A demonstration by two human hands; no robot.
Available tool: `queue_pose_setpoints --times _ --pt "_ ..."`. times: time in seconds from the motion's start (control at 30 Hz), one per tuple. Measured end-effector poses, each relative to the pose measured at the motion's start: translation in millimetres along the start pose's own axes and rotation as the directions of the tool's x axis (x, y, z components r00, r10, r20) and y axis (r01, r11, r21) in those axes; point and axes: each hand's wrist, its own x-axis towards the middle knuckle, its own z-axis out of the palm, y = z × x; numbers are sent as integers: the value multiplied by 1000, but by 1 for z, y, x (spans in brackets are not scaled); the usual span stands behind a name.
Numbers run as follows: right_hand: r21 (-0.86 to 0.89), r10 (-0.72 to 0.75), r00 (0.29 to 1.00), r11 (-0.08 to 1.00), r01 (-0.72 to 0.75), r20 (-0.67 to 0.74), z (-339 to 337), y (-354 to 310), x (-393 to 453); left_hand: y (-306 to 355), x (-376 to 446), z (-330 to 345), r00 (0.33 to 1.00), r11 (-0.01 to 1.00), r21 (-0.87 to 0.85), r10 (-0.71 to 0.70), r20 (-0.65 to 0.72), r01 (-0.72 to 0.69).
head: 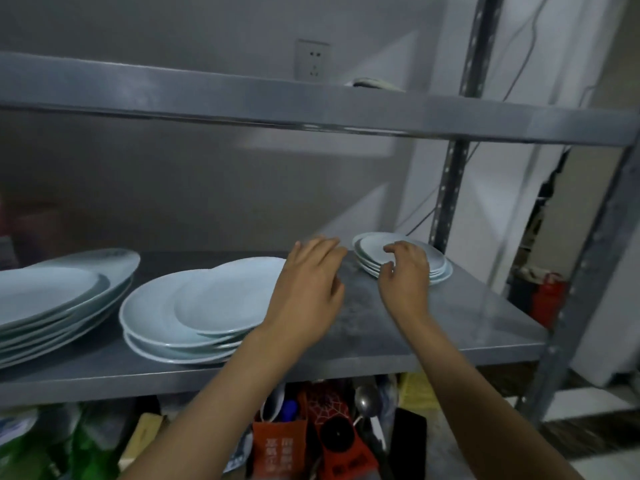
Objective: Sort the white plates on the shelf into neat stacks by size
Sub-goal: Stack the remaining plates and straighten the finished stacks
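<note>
over the middle shelf (450,327) both hands reach in empty: the left hand (308,282) hovers loose-fingered beside the middle stack (166,317), the right hand (405,271) curls loosely at the near rim of the small stack (370,247) (contact unclear). the large stack (52,303) sits far left. the middle stack's top plate rides off-centre, so a good move, i judge, is to lift it by the rim rather than slide it.
</note>
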Motion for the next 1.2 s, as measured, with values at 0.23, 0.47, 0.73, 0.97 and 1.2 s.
queue_pose_setpoints --times 0.23,0.47,0.73,0.97,1.2 --pt "-418 187 895 908 0 406 4 45 15 18 9 27 998 999 -20 48 47 -47" --pt "-339 192 928 938 -78 320 0 54 19 22 9 35 996 998 -58 8 86 -3" --pt "-128 276 919 960 -249 282 -9 52 28 21 4 30 998 998 -61 4 55 0" --pt "-40 268 925 963 -267 269 -26 44 33 17 2 26 998 995 -92 -25 56 30" --pt "117 104 994 987 -107 25 -51 12 20 24 3 17 1000 995 -95 -10 3 10"
